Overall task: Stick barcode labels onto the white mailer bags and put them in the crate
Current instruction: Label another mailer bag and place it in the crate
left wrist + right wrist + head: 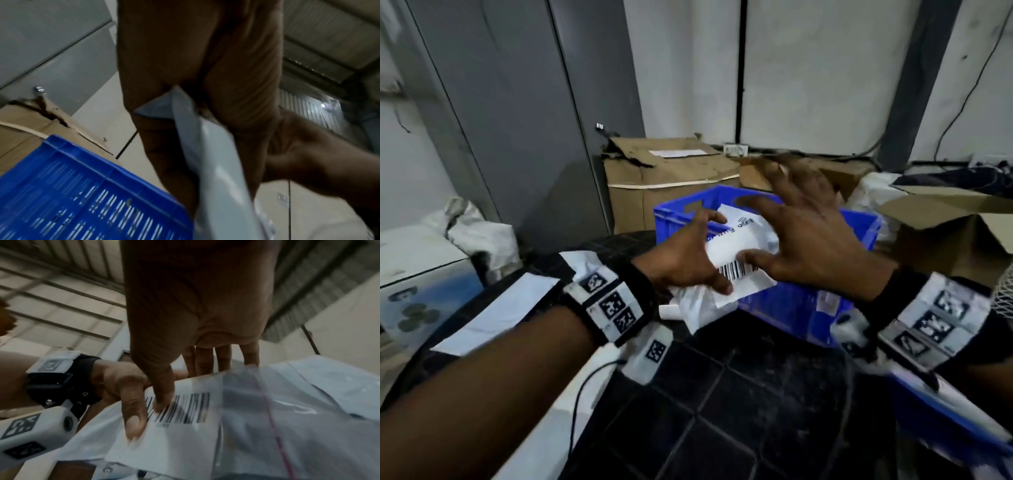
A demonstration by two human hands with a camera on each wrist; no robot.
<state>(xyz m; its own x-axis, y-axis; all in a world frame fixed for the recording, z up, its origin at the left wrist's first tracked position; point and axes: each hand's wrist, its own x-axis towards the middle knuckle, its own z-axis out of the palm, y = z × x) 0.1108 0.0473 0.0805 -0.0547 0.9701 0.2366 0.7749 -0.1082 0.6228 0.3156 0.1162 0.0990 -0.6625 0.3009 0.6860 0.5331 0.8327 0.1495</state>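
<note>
Forearms with marker-tagged wrist bands fill the near foreground of the head view. Left hand [688, 253] grips the white mailer bag [736, 253] at its near-left edge, thumb curled over the top and lying beside the barcode label [738, 270]; the wrist views confirm fingers closed around the bag. Right hand [804, 226] is spread, fingers straight, holding nothing; its thumb presses on the label's bars, and the right wrist view shows that thumb tip sitting directly on the barcode. Bag is held in the air over the near rim of the blue crate [859, 226], not yet inside it. Label appears flat on the bag; whether all edges are stuck down, cannot tell (motion blur). Other white bags and paper lie on the dark desk [722, 394] near the left wrist. Cardboard boxes [671, 178] stand behind the crate. Step in hand, judged: final press of the label, 1 bag, just before the drop. Next move calls for lifting the right thumb clear, carrying the bag forward past the rim, and releasing the left-hand grip so it falls inside.
</note>
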